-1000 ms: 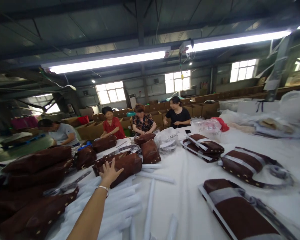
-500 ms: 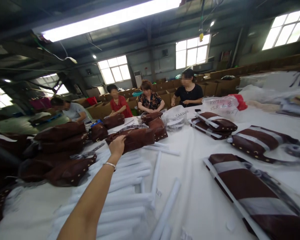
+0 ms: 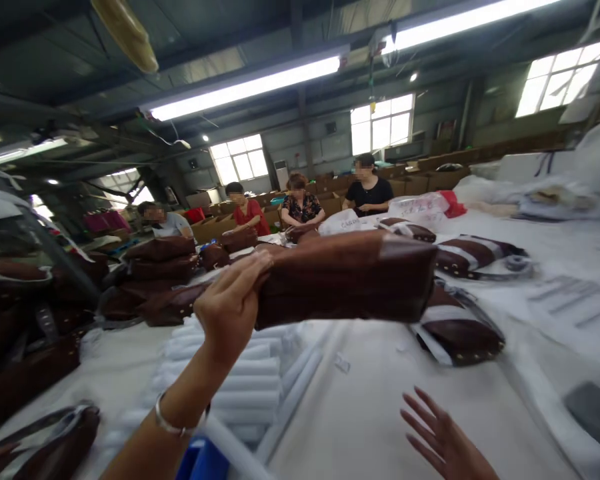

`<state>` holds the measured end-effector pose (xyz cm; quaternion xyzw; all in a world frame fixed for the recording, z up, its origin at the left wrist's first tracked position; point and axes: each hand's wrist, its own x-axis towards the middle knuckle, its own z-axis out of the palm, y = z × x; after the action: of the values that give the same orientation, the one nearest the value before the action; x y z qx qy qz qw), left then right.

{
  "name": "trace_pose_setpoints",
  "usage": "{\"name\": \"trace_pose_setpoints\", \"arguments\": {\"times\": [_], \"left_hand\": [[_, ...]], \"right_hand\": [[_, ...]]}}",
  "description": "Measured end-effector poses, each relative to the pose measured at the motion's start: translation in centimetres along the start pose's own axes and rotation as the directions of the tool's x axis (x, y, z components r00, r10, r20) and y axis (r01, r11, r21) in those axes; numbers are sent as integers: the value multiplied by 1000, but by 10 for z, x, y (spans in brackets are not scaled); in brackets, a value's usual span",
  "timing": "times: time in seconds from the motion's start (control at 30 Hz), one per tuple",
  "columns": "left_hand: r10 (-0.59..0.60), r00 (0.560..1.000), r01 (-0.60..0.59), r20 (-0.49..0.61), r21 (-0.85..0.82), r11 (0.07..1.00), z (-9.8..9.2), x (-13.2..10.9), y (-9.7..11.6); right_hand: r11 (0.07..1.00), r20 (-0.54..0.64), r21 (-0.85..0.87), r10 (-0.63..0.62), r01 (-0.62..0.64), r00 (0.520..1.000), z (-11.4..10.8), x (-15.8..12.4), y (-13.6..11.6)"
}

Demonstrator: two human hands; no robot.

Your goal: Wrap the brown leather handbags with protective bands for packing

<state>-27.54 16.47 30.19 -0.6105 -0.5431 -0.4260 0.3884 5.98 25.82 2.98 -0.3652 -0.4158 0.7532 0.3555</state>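
Observation:
My left hand [image 3: 233, 297] grips one end of a dark brown leather bag [image 3: 347, 280], its fingers wrapped over the top edge. The bag hangs sideways in the air above the white table [image 3: 360, 407], and its far end reaches to the right. Below the left forearm lies a pile of white rolled tubes [image 3: 250, 373]. At the lower right my right hand [image 3: 443, 437] is open, fingers spread, touching nothing. Beyond the held bag's right end, another brown bag [image 3: 463, 333] with pale wrapping bands lies on the table.
Stacked brown bags [image 3: 160, 267] stand at the left beside a metal post [image 3: 60, 233]. A blue bin [image 3: 203, 460] shows at the bottom edge. Several co-workers sit across the table. Clear plastic bags [image 3: 505, 190] lie at the back right.
My left hand has lifted the brown bag off the far pile and brought it nearer. My right hand has come into view. The camera has turned and drawn back.

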Motion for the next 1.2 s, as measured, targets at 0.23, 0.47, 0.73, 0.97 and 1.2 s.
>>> {"name": "trace_pose_setpoints", "arguments": {"times": [0.23,0.47,0.73,0.97,1.2], "left_hand": [[-211,821,396,531,-263,880,-65,-220,179],[-791,170,921,588,-381,-85,-113,-244,248],[-679,76,535,730,-605,-590,-131,-208,270],[-676,128,508,726,-633,-584,-137,-207,270],[-688,-119,531,716,-540,-653,-123,-244,249]], "right_hand": [[938,-74,285,229,-199,971,-55,-125,9],[973,-335,-225,-120,44,935,-113,-199,13],[986,-221,-163,-4,-33,975,-82,-225,3],[991,-188,-110,58,-80,980,-73,-223,2],[990,-176,-17,132,-137,976,-68,-214,-4]]}}
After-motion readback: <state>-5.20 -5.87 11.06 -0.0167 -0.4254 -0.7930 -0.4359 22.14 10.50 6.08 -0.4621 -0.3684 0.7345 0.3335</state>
